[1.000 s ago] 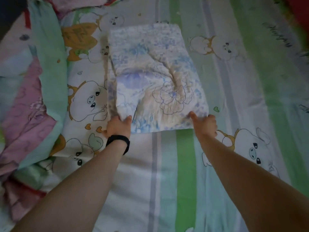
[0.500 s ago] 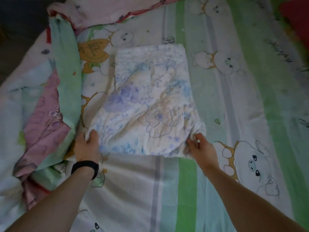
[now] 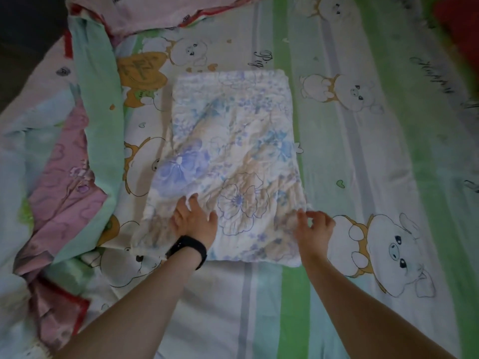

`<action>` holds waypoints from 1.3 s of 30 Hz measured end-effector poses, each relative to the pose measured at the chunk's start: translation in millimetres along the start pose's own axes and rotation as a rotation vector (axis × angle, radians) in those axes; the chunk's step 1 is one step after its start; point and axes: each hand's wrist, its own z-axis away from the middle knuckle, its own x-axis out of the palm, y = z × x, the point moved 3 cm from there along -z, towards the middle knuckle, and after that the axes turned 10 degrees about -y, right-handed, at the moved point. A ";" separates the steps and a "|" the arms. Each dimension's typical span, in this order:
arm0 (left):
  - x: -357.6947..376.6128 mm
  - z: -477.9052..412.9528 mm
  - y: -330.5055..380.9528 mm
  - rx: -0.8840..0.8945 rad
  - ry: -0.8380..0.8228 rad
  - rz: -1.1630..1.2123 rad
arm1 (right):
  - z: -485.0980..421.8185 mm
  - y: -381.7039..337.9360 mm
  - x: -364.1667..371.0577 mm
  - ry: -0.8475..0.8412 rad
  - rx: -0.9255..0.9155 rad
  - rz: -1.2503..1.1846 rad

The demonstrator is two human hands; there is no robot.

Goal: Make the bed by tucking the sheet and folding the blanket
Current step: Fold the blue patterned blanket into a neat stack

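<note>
Two bare forearms are reaching up from the near edge of the bed. The left hand point(image 3: 193, 224), w/ a black wristband point(image 3: 187, 251), is lying flat w/ fingers spread and relaxed, palm pressing the near-left part of a folded white blanket w/ blue and tan flower print point(image 3: 228, 161). The right hand point(image 3: 315, 229) is sitting at the blanket's near-right corner, fingers curled loosely at the edge; can't tell if it's pinching cloth or just touching.

The blanket is lying as a soft, crinkled rectangle near the middle of the bed, on a smooth striped sheet in green, white and grey w/ cartoon piglets point(image 3: 363, 164). Its near-left corner is flaring out wider than the far end.

Probably the step is squaring up the fold: best to keep the left palm anchoring, stroke wrinkles outward, and nudge the flared corner in so edges line up.

Along the bed's left edge and far-left corner, a rumpled pink and mint-green quilt point(image 3: 85, 151) is bunching up, not yet folded.
</note>
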 end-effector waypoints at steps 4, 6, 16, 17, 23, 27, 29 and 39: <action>35.0 22.2 31.2 0.322 -0.107 -0.066 | 5.4 1.1 -3.9 -0.065 0.172 -0.296; 53.5 35.5 46.4 0.461 -0.178 -0.108 | 5.1 -0.3 -6.4 -0.116 0.191 -0.346; 84.5 51.9 97.8 0.411 -0.198 0.035 | 12.9 25.1 -0.3 -0.461 0.305 -0.076; 86.2 48.3 98.9 0.410 -0.232 0.047 | 16.8 20.6 -4.8 -0.448 0.300 -0.067; 93.2 36.1 107.5 0.448 -0.310 -0.008 | 3.9 27.4 -9.7 -0.272 0.166 -0.028; 90.9 30.8 114.7 0.402 -0.329 0.040 | -6.1 15.1 0.4 -0.291 0.192 -0.117; 89.5 29.6 116.3 0.377 -0.331 0.104 | -13.1 12.1 2.0 -0.253 0.249 -0.136; 85.3 39.9 96.6 0.358 -0.336 0.160 | 2.8 4.4 -5.4 -0.159 -0.090 -0.197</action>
